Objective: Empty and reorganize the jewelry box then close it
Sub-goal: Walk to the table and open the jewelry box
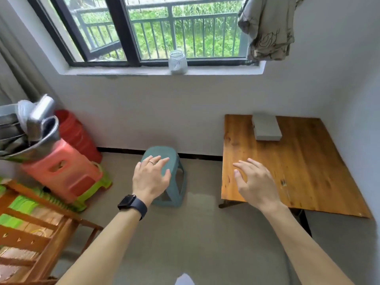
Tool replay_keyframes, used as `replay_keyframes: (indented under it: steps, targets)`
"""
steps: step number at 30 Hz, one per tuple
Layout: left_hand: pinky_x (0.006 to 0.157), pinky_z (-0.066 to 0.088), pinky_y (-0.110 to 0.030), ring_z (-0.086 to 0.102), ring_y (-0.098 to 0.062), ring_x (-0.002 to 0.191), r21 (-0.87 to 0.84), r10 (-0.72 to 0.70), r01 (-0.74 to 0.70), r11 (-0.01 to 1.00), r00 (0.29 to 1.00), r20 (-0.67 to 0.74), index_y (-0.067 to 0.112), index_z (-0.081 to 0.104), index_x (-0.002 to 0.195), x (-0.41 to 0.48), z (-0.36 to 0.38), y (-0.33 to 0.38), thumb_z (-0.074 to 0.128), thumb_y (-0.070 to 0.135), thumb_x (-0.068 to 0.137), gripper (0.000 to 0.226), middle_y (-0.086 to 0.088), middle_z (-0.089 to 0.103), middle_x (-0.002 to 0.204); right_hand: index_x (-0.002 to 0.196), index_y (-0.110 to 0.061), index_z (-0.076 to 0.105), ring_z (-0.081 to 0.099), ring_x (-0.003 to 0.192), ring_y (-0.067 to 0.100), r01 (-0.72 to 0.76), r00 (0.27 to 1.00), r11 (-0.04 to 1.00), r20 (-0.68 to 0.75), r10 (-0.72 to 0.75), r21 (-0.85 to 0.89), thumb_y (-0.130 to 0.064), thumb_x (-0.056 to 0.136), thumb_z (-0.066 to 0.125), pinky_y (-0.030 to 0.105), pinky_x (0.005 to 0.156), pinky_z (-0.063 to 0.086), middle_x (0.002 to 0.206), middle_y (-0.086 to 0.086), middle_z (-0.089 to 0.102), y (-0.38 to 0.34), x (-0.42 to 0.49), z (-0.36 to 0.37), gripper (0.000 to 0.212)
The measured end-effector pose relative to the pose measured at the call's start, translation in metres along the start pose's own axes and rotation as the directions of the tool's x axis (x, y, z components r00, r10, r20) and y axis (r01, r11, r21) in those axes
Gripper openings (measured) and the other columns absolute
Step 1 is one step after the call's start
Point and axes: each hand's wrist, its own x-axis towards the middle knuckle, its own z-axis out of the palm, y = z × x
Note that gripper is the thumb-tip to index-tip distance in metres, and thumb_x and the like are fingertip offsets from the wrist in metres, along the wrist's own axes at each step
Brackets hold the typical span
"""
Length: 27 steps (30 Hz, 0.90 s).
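— Looking down, I see my left hand (151,177) and right hand (256,182) both spread open, fingers apart, holding nothing.

— Where's the jewelry box (266,128)?

— Closed, grey, lying at the far edge of the wooden table (298,171) by the wall, well apart from either hand.

— Any lettering on it?

— None I can read. My left hand hangs over the teal stool (174,182); a dark watch (131,203) sits on that wrist, face unreadable.
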Motion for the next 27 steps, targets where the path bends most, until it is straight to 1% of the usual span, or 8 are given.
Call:
replay_keyframes:
  steps: [3,7,10,15,18,22,25,27]
  targets:
    - [0.118,0.025,-0.042,0.035,-0.020,0.143,-0.001,0.029,-0.029,1.000,0.999,0.014,0.032,0.056,0.140,0.069,0.014,-0.002,0.055,0.040,0.095,0.045,0.001,0.052,0.147,0.126,-0.025,0.068,0.042,0.139,0.015,-0.014,1.000,1.000,-0.023,0.014,0.012,-0.033,0.100,0.051,0.040,0.116,0.030,0.134,-0.006,0.063,0.003,0.059,0.017,0.032]
    - [0.117,0.024,-0.041,0.035,-0.021,0.144,-0.023,0.100,-0.099,0.995,0.994,0.041,0.032,0.056,0.139,0.171,0.036,0.001,0.057,0.039,0.095,0.045,0.001,0.052,0.148,0.127,-0.028,0.067,0.041,0.139,0.014,-0.059,0.997,0.998,-0.047,0.058,-0.015,-0.036,0.101,0.049,0.041,0.117,0.029,0.136,-0.008,0.062,0.010,0.139,0.042,0.033]
    - [0.117,0.023,-0.037,0.034,-0.019,0.144,-0.016,0.200,-0.199,0.980,0.977,0.080,0.033,0.054,0.141,0.253,0.049,0.008,0.055,0.038,0.095,0.046,0.003,0.049,0.149,0.128,-0.029,0.066,0.041,0.139,0.013,-0.137,0.988,0.990,-0.069,0.135,-0.025,-0.038,0.101,0.048,0.043,0.118,0.030,0.137,-0.009,0.061,0.015,0.193,0.057,0.033]
    - [0.117,0.022,-0.035,0.034,-0.020,0.144,-0.032,0.354,-0.353,0.935,0.923,0.150,0.034,0.054,0.141,0.376,0.072,0.032,0.055,0.037,0.096,0.045,0.004,0.049,0.149,0.128,-0.032,0.065,0.040,0.140,0.011,-0.297,0.951,0.955,-0.094,0.294,-0.013,-0.040,0.101,0.046,0.039,0.117,0.030,0.137,-0.012,0.060,0.026,0.264,0.074,0.034]
    - [0.117,0.021,-0.033,0.034,-0.018,0.143,-0.028,0.457,-0.462,0.886,0.863,0.214,0.036,0.053,0.141,0.428,0.093,0.056,0.054,0.039,0.096,0.045,0.006,0.049,0.149,0.130,-0.033,0.063,0.038,0.141,0.009,-0.389,0.918,0.921,-0.086,0.387,-0.010,-0.041,0.102,0.044,0.036,0.118,0.027,0.138,-0.013,0.059,0.039,0.290,0.083,0.035]
    - [0.116,0.023,-0.032,0.036,-0.018,0.143,-0.041,0.574,-0.589,0.807,0.768,0.285,0.037,0.052,0.141,0.482,0.129,0.095,0.054,0.040,0.095,0.046,0.007,0.049,0.149,0.130,-0.032,0.062,0.038,0.141,0.010,-0.493,0.866,0.870,-0.093,0.492,0.005,-0.041,0.102,0.043,0.039,0.120,0.028,0.138,-0.012,0.059,0.064,0.318,0.098,0.036]
    - [0.116,0.027,-0.035,0.039,-0.021,0.140,-0.075,0.649,-0.671,0.738,0.675,0.349,0.034,0.053,0.141,0.512,0.159,0.129,0.055,0.035,0.094,0.046,0.005,0.051,0.147,0.131,-0.032,0.062,0.038,0.141,0.010,-0.565,0.820,0.825,-0.095,0.564,0.026,-0.042,0.102,0.041,0.037,0.118,0.027,0.139,-0.012,0.058,0.086,0.334,0.111,0.037]
    - [0.113,0.031,-0.036,0.043,-0.022,0.136,-0.088,0.713,-0.739,0.668,0.602,0.361,0.033,0.055,0.139,0.528,0.176,0.153,0.055,0.032,0.094,0.045,0.006,0.055,0.142,0.133,-0.033,0.060,0.037,0.141,0.009,-0.616,0.781,0.786,-0.093,0.618,0.051,-0.044,0.102,0.040,0.034,0.117,0.026,0.140,-0.014,0.057,0.100,0.345,0.117,0.038]
